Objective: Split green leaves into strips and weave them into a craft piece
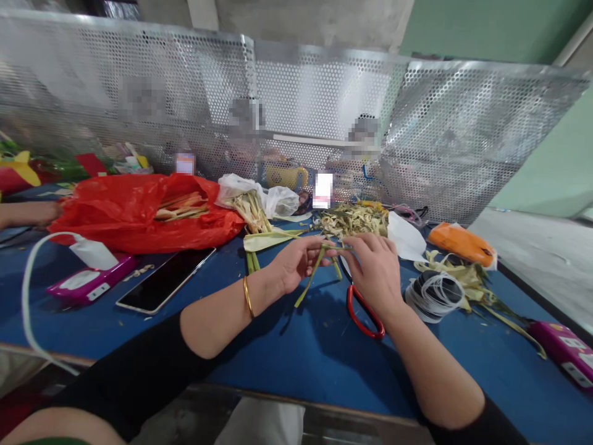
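Observation:
Above the blue table, my left hand (301,262) and my right hand (374,269) meet around a thin green plant strip (311,277), one end of which hangs down. The left fingers pinch it near a bend; the right fingertips pinch it at the other side. Red-handled scissors (365,318) lie on the table just below my right hand, their blades partly hidden. Behind my hands sit a pale leaf piece (266,240) and a heap of dry leaf scraps (345,219).
A red plastic bag (115,213) of strips, a phone (167,281) and a purple power strip (92,278) lie left. To the right are a wire spool (434,296), an orange packet (463,245) and another purple power strip (563,349). A perforated metal screen (319,74) stands behind. Another person's hand (44,213) touches the bag.

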A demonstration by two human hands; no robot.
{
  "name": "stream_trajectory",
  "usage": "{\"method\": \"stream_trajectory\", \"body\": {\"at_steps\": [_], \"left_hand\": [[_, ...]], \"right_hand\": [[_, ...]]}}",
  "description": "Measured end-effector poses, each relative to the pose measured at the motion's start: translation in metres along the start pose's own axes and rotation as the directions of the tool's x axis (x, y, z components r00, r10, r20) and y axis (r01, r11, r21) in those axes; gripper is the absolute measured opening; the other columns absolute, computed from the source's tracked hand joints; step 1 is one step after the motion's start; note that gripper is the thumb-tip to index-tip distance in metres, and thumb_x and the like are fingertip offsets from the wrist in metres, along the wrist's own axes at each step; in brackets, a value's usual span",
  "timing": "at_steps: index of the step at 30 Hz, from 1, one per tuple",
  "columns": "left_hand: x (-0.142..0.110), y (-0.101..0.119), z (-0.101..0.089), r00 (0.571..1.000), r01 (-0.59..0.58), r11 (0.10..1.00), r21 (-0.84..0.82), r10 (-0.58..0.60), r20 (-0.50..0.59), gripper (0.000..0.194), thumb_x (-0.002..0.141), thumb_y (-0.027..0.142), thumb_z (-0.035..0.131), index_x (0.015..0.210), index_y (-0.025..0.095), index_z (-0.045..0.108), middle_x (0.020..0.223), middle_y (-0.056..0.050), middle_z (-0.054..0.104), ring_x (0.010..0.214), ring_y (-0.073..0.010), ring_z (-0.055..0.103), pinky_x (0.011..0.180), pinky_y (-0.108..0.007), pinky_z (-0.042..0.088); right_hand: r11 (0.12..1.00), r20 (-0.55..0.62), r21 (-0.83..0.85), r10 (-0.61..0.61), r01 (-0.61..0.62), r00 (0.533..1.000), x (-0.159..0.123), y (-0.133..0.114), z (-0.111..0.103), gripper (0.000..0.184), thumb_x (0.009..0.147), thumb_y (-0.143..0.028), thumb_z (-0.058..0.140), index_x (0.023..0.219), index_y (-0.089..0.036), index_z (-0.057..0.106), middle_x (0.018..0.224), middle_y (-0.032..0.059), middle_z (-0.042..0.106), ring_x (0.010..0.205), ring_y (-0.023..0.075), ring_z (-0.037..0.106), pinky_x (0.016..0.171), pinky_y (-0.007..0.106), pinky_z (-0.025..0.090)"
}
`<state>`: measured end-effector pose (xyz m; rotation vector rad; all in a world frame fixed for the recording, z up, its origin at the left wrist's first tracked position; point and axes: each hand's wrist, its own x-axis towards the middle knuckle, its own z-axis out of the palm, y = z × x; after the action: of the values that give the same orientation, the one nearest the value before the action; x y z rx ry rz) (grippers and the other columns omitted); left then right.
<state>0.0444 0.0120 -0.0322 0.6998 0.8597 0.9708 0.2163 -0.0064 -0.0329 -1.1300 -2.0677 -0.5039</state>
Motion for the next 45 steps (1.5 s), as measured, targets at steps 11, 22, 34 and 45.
{"method": "stream_trajectory", "body": {"at_steps": [11, 22, 34, 45], "left_hand": [[0.007, -0.011, -0.004, 0.983, -0.172, 0.951, 0.256, 0.182, -0.016, 0.028, 0.065, 0.033, 0.078, 0.083, 0.012, 0.072, 0.069, -0.003, 0.067, 0.046, -0.0038, 0.043, 0.045, -0.018, 0.032], [0.006, 0.004, -0.008, 0.991, -0.135, 0.971, 0.197, 0.133, 0.026, 0.011, 0.069, 0.019, 0.070, 0.076, 0.010, 0.069, 0.057, 0.003, 0.052, 0.039, -0.0001, 0.021, 0.039, -0.018, 0.007], [-0.001, 0.007, -0.006, 0.986, -0.030, 0.987, 0.160, 0.003, 0.167, 0.013, 0.078, 0.021, 0.061, 0.082, 0.011, 0.067, 0.060, 0.004, 0.045, 0.039, -0.0006, 0.022, 0.036, -0.015, 0.009], [0.001, 0.000, -0.006, 0.995, -0.058, 0.904, 0.424, 0.016, 0.103, 0.030, 0.065, 0.039, 0.074, 0.071, 0.011, 0.068, 0.049, 0.006, 0.043, 0.038, -0.0013, 0.019, 0.041, -0.022, 0.005]], "right_hand": [[0.993, 0.233, 0.106, 0.022, -0.047, 0.972, -0.001, 0.000, 0.008, 0.026, 0.095, -0.024, 0.046, 0.075, -0.019, 0.062, 0.072, 0.0035, 0.067, 0.072, 0.0175, 0.058, 0.086, 0.033, 0.033], [0.618, 0.522, 0.594, 0.192, -0.516, 0.831, 0.008, 0.006, -0.003, 0.031, 0.085, -0.035, 0.052, 0.061, -0.019, 0.063, 0.060, 0.0014, 0.062, 0.061, 0.0149, 0.054, 0.063, 0.027, 0.040], [0.535, 0.583, 0.595, 0.226, -0.600, 0.780, 0.003, 0.012, 0.011, 0.023, 0.073, -0.039, 0.061, 0.065, -0.017, 0.060, 0.056, -0.0039, 0.050, 0.054, 0.0108, 0.042, 0.053, 0.024, 0.032], [0.958, 0.307, 0.234, 0.088, -0.165, 0.948, 0.002, 0.016, 0.004, 0.020, 0.089, -0.024, 0.049, 0.080, -0.020, 0.067, 0.081, 0.0049, 0.066, 0.077, 0.0175, 0.059, 0.066, 0.025, 0.038]]}}
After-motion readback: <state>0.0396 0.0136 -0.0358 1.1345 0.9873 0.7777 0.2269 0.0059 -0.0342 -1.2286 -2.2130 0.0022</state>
